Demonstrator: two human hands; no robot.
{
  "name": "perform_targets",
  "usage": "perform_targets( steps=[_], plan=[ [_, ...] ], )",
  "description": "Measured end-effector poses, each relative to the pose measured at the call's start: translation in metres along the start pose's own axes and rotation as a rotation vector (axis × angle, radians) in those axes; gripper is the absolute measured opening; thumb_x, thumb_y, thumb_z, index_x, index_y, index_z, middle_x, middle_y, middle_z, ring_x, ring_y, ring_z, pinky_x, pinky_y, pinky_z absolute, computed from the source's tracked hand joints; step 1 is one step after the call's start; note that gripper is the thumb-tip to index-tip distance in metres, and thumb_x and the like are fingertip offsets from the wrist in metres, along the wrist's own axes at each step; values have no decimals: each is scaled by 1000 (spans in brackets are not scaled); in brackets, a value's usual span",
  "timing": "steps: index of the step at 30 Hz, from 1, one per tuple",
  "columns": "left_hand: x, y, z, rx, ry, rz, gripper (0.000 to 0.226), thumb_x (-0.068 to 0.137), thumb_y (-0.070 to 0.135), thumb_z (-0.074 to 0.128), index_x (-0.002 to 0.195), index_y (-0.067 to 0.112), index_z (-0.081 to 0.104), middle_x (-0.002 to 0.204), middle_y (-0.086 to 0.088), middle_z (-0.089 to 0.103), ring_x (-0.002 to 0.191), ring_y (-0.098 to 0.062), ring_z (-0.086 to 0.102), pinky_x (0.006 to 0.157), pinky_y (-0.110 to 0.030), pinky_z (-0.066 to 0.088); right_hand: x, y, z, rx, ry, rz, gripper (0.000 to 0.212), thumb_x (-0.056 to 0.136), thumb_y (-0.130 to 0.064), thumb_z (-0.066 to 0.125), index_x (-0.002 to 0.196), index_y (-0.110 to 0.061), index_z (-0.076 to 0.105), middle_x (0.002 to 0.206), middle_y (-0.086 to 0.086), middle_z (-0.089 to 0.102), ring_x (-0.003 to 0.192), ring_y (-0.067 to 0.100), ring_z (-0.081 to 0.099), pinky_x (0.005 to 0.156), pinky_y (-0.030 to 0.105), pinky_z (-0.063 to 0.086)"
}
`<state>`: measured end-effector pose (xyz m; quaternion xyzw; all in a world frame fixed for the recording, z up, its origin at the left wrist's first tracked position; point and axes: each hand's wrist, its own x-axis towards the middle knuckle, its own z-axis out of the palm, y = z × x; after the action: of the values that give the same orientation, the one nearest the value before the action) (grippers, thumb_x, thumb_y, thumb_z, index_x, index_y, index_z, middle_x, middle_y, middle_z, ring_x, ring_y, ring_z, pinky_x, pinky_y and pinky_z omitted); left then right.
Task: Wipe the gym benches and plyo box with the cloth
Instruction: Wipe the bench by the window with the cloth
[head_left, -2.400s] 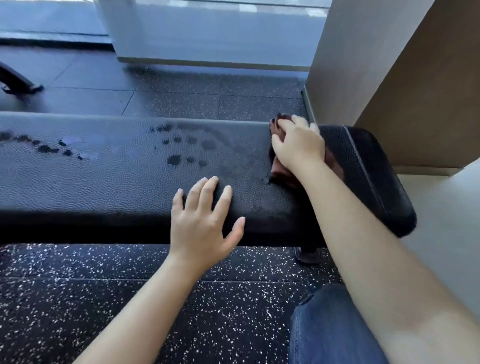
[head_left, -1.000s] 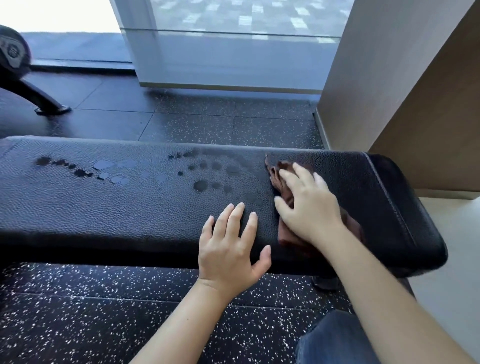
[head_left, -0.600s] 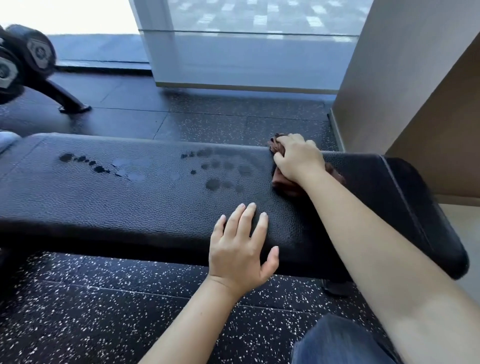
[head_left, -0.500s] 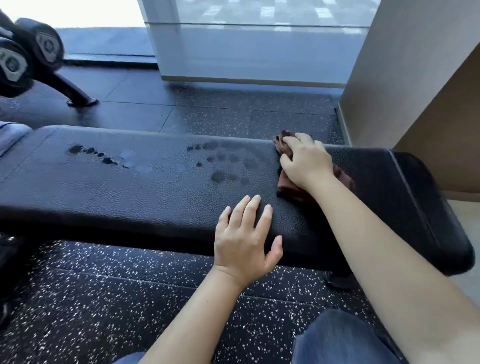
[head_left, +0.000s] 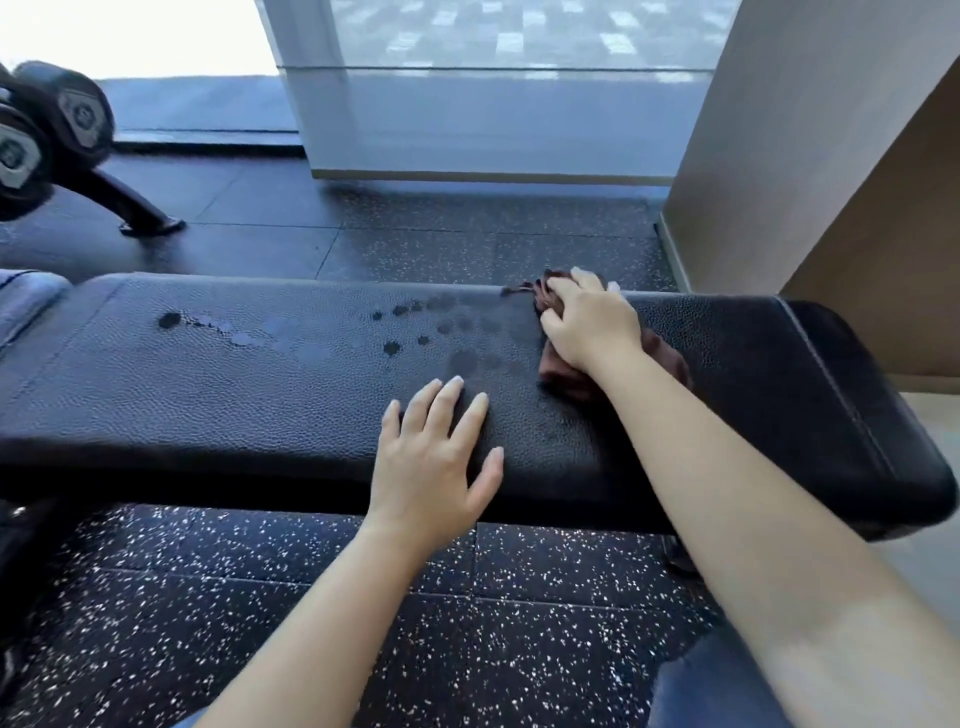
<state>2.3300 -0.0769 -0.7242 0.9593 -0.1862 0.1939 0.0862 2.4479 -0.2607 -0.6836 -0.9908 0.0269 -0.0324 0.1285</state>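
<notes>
on the black padded bench (head_left: 260, 395) in front of me, my right hand (head_left: 587, 322) lies on the brown cloth (head_left: 665, 358), fingers curled over it, grasping it and pressing it to the pad at the far edge, toward the bench's right end. the cloth is bunched: one part sticks out past my fingertips, the rest shows from under my wrist on the near side. my left hand (head_left: 431, 457) rests flat on the near part of the pad, fingers straight and spread, holding nothing, apart from the cloth. to the left of the cloth, dark wet spots (head_left: 392, 347) dot the leather, and a second patch of droplets (head_left: 171, 319) sits nearer the bench's left end. below the bench is black speckled floor (head_left: 208, 597). dumbbells (head_left: 78, 111) stand at far left, a glass wall (head_left: 493, 119) beyond, a tan wall (head_left: 779, 130) at right.
</notes>
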Motion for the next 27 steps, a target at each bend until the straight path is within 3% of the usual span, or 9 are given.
perform_targets(
  steps=[3, 6, 9, 14, 19, 27],
  plan=[
    [-3, -2, 5, -7, -19, -8, 55, 83, 45, 41, 117, 10, 66, 124, -17, 60, 115, -35, 55, 91, -57, 41, -17, -10, 3, 4, 38, 36, 46, 90, -33, 42, 134, -21, 41, 148, 6, 30, 126, 39, 32, 105, 43, 29],
    [-3, -4, 6, -11, 7, 2, 53, 84, 42, 40, 117, 10, 66, 124, -16, 59, 115, -34, 53, 93, -56, 40, -88, -15, 12, 12, 108, -44, 47, 85, -31, 46, 131, -22, 49, 145, 7, 38, 126, 41, 36, 108, 46, 29],
    [-2, -2, 7, -10, 41, -23, 48, 84, 36, 41, 114, 10, 67, 122, -16, 60, 114, -34, 54, 92, -56, 41, -122, -19, 15, 17, 195, -54, 46, 75, -29, 51, 118, -17, 62, 131, 14, 54, 114, 49, 48, 95, 54, 41],
    [0, 1, 8, -14, 71, -48, 47, 80, 35, 43, 109, 10, 69, 118, -16, 63, 110, -34, 58, 90, -56, 43, -50, -12, 13, 53, 73, -55, 49, 87, -33, 46, 136, -24, 43, 149, 5, 32, 131, 37, 30, 112, 42, 23],
    [0, 1, 11, -15, 100, -53, 46, 79, 35, 44, 109, 11, 70, 118, -15, 63, 110, -34, 58, 89, -55, 44, 21, -22, 4, 24, -21, 52, 45, 90, -34, 41, 133, -21, 43, 144, 9, 35, 128, 41, 31, 107, 45, 28],
    [-2, 4, 6, -22, 58, -88, 46, 79, 34, 43, 110, 13, 69, 120, -13, 62, 112, -32, 58, 92, -54, 42, -105, -27, 10, 54, 92, -43, 51, 87, -31, 49, 136, -23, 42, 150, 5, 30, 132, 40, 25, 109, 46, 23]
  ],
)
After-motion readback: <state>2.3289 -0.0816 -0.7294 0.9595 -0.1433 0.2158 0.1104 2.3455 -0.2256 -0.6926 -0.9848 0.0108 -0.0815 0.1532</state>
